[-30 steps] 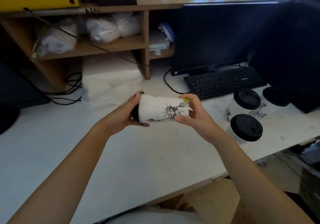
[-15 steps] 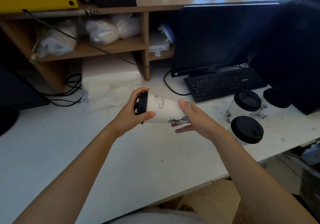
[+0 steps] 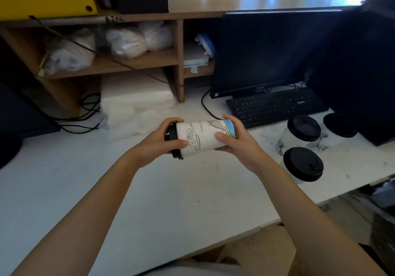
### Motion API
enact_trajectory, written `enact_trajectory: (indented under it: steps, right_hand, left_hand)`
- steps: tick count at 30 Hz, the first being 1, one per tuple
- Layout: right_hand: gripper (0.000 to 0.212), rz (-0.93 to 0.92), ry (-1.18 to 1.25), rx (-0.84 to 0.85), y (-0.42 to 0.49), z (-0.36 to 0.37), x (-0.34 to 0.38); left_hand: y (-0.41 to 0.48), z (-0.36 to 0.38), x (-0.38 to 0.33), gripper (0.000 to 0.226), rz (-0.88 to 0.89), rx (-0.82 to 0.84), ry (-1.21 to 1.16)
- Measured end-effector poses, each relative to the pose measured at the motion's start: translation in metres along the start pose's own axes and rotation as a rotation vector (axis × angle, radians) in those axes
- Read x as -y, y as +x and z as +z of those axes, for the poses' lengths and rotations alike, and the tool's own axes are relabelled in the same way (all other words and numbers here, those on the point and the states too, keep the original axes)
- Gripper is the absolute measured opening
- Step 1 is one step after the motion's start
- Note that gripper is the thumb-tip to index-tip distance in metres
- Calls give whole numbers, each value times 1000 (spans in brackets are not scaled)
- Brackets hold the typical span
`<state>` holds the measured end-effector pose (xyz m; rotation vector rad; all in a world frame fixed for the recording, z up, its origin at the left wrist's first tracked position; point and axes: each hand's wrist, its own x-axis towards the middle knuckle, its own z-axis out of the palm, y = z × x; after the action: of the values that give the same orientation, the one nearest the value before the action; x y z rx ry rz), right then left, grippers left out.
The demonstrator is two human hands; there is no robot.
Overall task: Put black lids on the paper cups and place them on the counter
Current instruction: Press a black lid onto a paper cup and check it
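Observation:
A white paper cup (image 3: 203,138) with black line drawings lies sideways in the air above the white counter (image 3: 149,190). A black lid (image 3: 174,142) sits on its left end. My left hand (image 3: 158,142) grips the lid end, thumb across the cup wall. My right hand (image 3: 235,142) holds the cup's base end, fingers curled round it. Three more cups with black lids stand at the right: one near the front edge (image 3: 303,165), one behind it (image 3: 302,130), one further right (image 3: 338,126).
A black keyboard (image 3: 275,106) and a dark monitor (image 3: 271,51) stand behind the cups. A dark box (image 3: 363,72) fills the right. A white plastic-wrapped pack (image 3: 134,102) lies behind my hands below a wooden shelf (image 3: 111,62). Black cables (image 3: 85,113) trail at the left.
The cup has turned in my hands, showing a cloud drawing instead of the statue. My right hand has gone from loose, extended fingers to gripping the base end again.

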<state>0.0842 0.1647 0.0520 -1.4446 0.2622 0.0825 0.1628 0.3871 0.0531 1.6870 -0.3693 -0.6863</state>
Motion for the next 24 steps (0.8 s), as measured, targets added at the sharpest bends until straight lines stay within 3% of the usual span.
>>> enact_trajectory:
  steps: [5,8,14,21,24]
  right_hand:
    - [44,53,364,-25,11,4,-3]
    - [40,41,439,-68,20,3,7]
    - [30,-23,276,-75,33,-4,34]
    - [59,-113,-33,-122,49,5,72]
    - [59,-190,-212,-138,53,14,91]
  left_hand:
    - [5,19,10,61,120,-114,-48]
    - [10,25,12,74,111,-108,-61]
    - [24,19,9,96,66,-94,70]
    - [40,18,-12,79,146,-136,160]
    - [47,14,-25,71,204,-147,200]
